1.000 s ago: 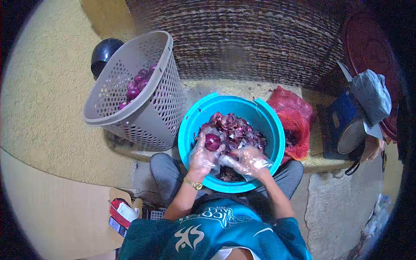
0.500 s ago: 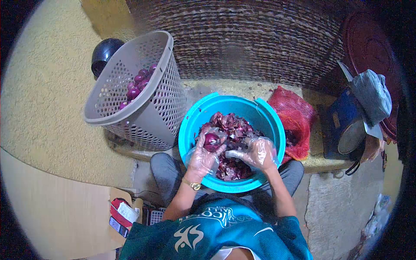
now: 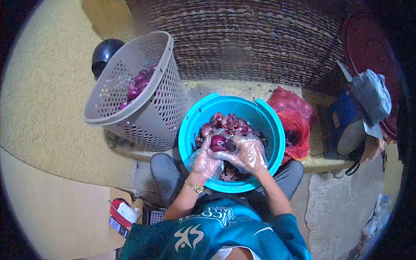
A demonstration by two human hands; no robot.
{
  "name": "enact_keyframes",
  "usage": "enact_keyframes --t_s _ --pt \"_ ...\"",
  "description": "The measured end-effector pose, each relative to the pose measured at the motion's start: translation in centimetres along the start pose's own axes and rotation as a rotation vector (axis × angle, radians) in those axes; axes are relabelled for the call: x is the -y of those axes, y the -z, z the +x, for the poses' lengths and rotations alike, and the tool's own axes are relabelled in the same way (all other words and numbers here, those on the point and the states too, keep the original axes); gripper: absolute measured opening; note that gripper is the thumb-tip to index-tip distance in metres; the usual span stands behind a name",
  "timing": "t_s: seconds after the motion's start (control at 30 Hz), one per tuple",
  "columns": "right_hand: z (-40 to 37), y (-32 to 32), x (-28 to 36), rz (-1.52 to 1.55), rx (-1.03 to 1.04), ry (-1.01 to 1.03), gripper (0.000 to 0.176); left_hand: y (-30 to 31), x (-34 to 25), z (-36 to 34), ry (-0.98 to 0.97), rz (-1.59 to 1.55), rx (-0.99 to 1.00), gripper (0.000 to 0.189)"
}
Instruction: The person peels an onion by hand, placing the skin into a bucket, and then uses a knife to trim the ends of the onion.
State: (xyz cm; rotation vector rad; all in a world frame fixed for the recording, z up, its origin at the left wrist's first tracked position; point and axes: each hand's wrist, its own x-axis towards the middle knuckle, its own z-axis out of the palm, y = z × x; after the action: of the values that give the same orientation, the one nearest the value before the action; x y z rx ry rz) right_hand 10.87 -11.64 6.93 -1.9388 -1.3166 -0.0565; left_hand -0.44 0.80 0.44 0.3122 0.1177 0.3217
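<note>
Onion (image 3: 218, 143), one, sat clasped in the left hand (image 3: 206, 162), room toward the basin (image 3: 234, 99) far edge; right hand (image 3: 252, 154) grip was unclear

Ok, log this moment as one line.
left hand: holding red onion | right hand: close beside onion | turquoise tub: onion skins inside | basket: red onions inside
</note>
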Motion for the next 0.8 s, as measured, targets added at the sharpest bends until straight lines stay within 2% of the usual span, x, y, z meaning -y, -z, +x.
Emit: enact_keyframes --t_s 0.13,0.2,0.33,0.43,0.5,0.6,0.7,0.8 --pt "-0.1 -0.3 -0.4 -0.038 0.056 -0.043 0.06 0.6 0.2 0.2 0.05 -0.141 0.082 0.043" --pt "-0.3 -1.0 -1.1 -0.036 0.034 -0.002 0.059 0.1 0.3 0.2 -0.049 0.072 -0.06 0.042" --pt "-0.6 -1.0 -1.2 -0.088 0.119 -0.033 0.057 -1.0 0.5 -0.1 -0.119 0.152 -0.014 0.042" --pt "-0.7 -0.9 -0.9 -0.057 0.073 0.018 0.053 -1.0 0.2 -0.2 -0.087 0.137 -0.026 0.043" --pt "-0.6 0.1 0.0 0.139 0.003 -0.069 0.05 -1.3 0.1 -0.4 -0.079 0.132 -0.011 0.04" --pt "-0.1 1.3 0.4 0.07 -0.068 -0.01 0.051 -1.8 0.0 -0.7 -0.064 0.122 -0.05 0.04" --pt "-0.1 0.8 -1.1 0.01 -0.062 0.039 0.054 -2.9 -0.2 -1.0 -0.061 0.215 0.021 0.041" --pt "-0.2 0.5 -1.7 -0.006 -0.042 0.056 0.056 -2.5 -0.2 -1.0 -0.028 0.172 -0.038 0.041"
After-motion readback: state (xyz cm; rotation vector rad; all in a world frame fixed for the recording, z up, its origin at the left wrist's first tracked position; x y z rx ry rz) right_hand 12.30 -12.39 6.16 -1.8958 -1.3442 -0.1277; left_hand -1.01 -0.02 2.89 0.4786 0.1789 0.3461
